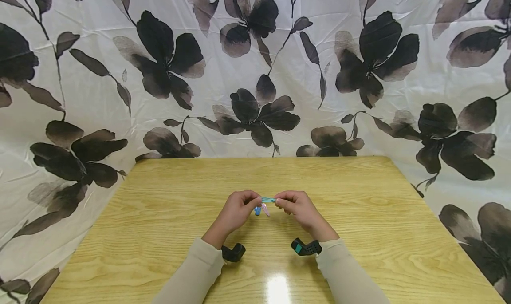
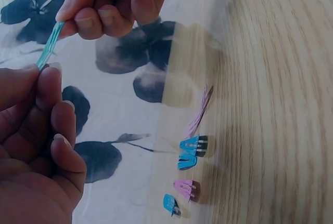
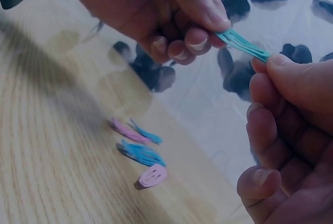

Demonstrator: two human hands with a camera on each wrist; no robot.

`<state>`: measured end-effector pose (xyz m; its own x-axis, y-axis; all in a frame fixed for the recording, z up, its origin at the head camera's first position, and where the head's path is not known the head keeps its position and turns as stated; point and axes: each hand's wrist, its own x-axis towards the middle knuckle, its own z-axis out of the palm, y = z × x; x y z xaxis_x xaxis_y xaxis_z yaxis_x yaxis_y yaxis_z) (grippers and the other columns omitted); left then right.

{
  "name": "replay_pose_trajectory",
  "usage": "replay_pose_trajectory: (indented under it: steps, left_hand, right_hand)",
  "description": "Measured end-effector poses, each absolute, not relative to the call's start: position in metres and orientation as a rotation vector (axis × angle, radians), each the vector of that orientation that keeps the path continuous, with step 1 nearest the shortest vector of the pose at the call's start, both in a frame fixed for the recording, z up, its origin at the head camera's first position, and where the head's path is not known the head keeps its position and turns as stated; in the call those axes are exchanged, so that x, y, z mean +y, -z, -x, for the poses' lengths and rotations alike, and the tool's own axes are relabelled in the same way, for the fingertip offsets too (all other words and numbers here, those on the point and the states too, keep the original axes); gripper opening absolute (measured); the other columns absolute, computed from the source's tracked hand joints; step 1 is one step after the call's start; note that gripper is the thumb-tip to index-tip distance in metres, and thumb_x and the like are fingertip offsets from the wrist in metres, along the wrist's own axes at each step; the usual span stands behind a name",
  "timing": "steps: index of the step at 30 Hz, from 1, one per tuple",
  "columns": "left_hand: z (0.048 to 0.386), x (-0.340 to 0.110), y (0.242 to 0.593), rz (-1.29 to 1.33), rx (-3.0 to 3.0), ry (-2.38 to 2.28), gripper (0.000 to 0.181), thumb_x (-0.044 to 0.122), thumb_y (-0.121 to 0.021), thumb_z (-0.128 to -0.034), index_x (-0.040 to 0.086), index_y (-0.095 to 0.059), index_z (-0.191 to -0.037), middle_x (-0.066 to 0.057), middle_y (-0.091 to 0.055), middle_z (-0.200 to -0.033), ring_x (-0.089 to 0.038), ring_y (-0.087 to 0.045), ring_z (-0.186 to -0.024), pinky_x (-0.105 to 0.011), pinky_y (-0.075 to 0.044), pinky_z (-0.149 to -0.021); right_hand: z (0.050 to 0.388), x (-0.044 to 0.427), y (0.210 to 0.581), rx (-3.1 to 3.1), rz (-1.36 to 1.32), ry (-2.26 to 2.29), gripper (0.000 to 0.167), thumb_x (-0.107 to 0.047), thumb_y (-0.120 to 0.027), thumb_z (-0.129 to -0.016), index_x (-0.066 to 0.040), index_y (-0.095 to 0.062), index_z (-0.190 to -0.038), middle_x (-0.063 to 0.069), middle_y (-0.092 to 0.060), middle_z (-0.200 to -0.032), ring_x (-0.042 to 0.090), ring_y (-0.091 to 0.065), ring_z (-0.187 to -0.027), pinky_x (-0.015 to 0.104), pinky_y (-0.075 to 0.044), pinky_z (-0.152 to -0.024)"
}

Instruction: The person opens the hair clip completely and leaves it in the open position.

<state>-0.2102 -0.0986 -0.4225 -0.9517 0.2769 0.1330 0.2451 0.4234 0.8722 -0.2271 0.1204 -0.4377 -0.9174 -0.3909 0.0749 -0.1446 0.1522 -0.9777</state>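
A slim teal snap hair clip (image 1: pixel 269 199) is held up above the table between both hands. My left hand (image 1: pixel 239 210) pinches one end of it between thumb and fingers. The opposite end is pinched by my right hand (image 1: pixel 297 208). The right wrist view shows slits along the clip (image 3: pixel 244 45), with its ends hidden under the thumbs. Below the hands lie a blue clip (image 1: pixel 257 211) and a pink clip (image 1: pixel 265 210). Several loose clips show in the left wrist view, among them a long pink one (image 2: pixel 196 115) and a blue one (image 2: pixel 191 145).
The wood-grain table (image 1: pixel 159 233) reaches back to a white cloth (image 1: pixel 223 140) with dark flowers, which also hangs at both sides. A black band device (image 1: pixel 233 252) sits on the left wrist, another (image 1: pixel 306 247) on the right. A bright reflection lies near the front.
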Motion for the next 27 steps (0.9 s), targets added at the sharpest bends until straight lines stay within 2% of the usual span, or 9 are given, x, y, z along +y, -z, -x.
replay_pose_trajectory:
  steps: [6, 12, 17, 24, 27]
  left_hand:
    - [0.2105, -0.0992, 0.4227, -0.491, 2.619, -1.589, 0.025, 0.028, -0.057, -0.0983, 0.007, -0.071, -0.101, -0.016, -0.067, -0.091, -0.016, -0.045, -0.067, -0.027, -0.038, -0.059]
    - [0.2106, -0.0996, 0.4242, -0.477, 2.610, -1.591, 0.022, 0.028, -0.057, -0.0980, 0.011, -0.072, -0.100, -0.008, -0.068, -0.090, -0.017, -0.046, -0.068, -0.028, -0.038, -0.060]
    - [0.2109, -0.0995, 0.4259, -0.496, 2.584, -1.602, 0.026, 0.027, -0.057, -0.0985, 0.007, -0.072, -0.101, -0.015, -0.067, -0.092, -0.017, -0.045, -0.068, -0.027, -0.038, -0.060]
    - [0.2116, -0.0976, 0.4264, -0.497, 2.620, -1.607, 0.018, 0.029, -0.059, -0.0971, 0.018, -0.073, -0.097, 0.001, -0.068, -0.089, -0.017, -0.051, -0.073, -0.028, -0.041, -0.061]
    - [0.2113, -0.0978, 0.4263, -0.482, 2.620, -1.612, 0.016, 0.029, -0.061, -0.0961, 0.019, -0.073, -0.096, 0.002, -0.067, -0.088, -0.017, -0.050, -0.071, -0.028, -0.041, -0.060]
  right_hand:
    - [0.2263, 0.1211, 0.4385, 2.217, 0.551, 1.862, 0.027, -0.013, -0.055, -0.099, 0.011, -0.064, -0.107, 0.001, -0.061, -0.086, 0.015, -0.046, -0.071, 0.030, -0.041, -0.066]
    - [0.2268, 0.1220, 0.4395, 2.186, 0.602, 1.884, 0.029, -0.013, -0.055, -0.099, 0.013, -0.063, -0.106, -0.003, -0.061, -0.084, 0.015, -0.047, -0.072, 0.030, -0.042, -0.066]
    - [0.2269, 0.1224, 0.4406, 2.163, 0.618, 1.898, 0.031, -0.013, -0.055, -0.099, 0.017, -0.061, -0.107, -0.002, -0.060, -0.083, 0.016, -0.045, -0.071, 0.030, -0.041, -0.065]
    - [0.2272, 0.1227, 0.4417, 2.170, 0.563, 1.920, 0.026, -0.014, -0.056, -0.098, 0.010, -0.065, -0.104, 0.006, -0.062, -0.086, 0.022, -0.050, -0.078, 0.029, -0.042, -0.066]
    - [0.2274, 0.1230, 0.4417, 2.179, 0.549, 1.918, 0.025, -0.014, -0.057, -0.098, 0.009, -0.066, -0.104, 0.006, -0.062, -0.086, 0.020, -0.049, -0.074, 0.030, -0.041, -0.065]
